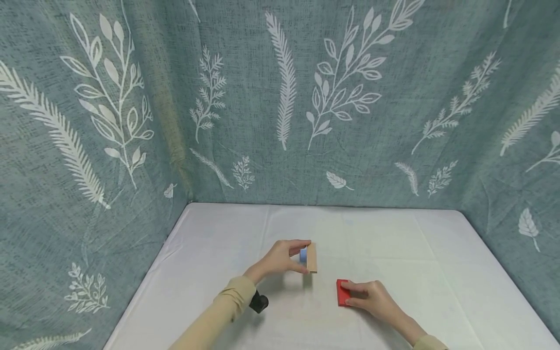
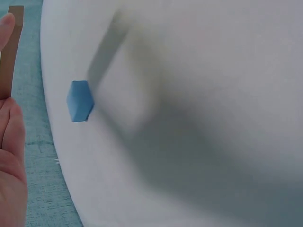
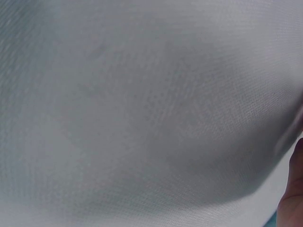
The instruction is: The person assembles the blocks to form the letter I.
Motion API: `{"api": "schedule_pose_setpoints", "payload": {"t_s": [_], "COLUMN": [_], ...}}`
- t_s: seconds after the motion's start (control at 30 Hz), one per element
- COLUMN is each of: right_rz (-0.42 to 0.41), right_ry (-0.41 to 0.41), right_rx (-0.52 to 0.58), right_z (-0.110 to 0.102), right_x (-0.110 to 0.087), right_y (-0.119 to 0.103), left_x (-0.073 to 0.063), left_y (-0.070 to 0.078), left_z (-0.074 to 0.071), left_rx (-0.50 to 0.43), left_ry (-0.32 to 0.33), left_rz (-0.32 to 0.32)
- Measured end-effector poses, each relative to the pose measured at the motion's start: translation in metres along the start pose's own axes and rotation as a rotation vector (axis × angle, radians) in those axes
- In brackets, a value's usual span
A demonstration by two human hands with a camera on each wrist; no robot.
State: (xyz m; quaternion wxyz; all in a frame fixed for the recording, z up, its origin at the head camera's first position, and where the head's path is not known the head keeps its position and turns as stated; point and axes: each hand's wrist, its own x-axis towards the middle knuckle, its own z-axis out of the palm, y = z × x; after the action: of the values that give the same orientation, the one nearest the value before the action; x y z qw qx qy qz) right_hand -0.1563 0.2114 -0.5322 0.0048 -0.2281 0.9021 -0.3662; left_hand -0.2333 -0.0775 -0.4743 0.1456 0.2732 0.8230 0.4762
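My left hand (image 1: 280, 257) pinches a plain wooden block (image 1: 311, 258) by its two ends, between fingers and thumb. That block is held above the table, with its shadow beneath. In the left wrist view, the wooden block (image 2: 11, 56) shows at the left edge between thumb and finger. A blue block (image 2: 80, 101) with a faceted outline lies on the table; in the head view it is partly hidden behind the wooden one. My right hand (image 1: 372, 300) grips a red rectangular block (image 1: 343, 292) at or close to the tabletop. Only a bit of that hand shows in the right wrist view.
A white cloth covers the table (image 1: 393, 248). Green-blue curtains (image 1: 245, 97) with white leaf prints hang behind it and at both sides. A black device (image 1: 258, 302) sits under the left wrist.
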Motion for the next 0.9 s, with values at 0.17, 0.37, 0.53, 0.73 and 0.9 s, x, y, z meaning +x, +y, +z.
{"api": "schedule_pose_setpoints", "payload": {"t_s": [0.17,0.37,0.53,0.73,0.9], "right_rz": [0.004,0.009,0.013,0.014,0.013], "right_ry": [0.002,0.0,-0.011,-0.014,-0.012], "right_rx": [-0.001,0.0,0.016,0.021,0.013], "right_z": [0.0,0.0,-0.001,0.0,0.0], "right_x": [0.0,0.0,-0.001,0.0,0.0], "right_y": [0.0,-0.002,-0.003,-0.003,-0.004], "left_x": [0.002,0.004,0.004,0.006,0.008], "left_y": [0.004,0.007,0.01,0.013,0.016], "left_z": [-0.006,-0.01,-0.01,-0.009,-0.008], "left_rx": [-0.021,-0.013,-0.043,-0.056,-0.058], "left_ry": [0.001,0.016,0.012,0.022,0.032], "left_rz": [-0.006,-0.001,0.004,0.004,-0.005]}}
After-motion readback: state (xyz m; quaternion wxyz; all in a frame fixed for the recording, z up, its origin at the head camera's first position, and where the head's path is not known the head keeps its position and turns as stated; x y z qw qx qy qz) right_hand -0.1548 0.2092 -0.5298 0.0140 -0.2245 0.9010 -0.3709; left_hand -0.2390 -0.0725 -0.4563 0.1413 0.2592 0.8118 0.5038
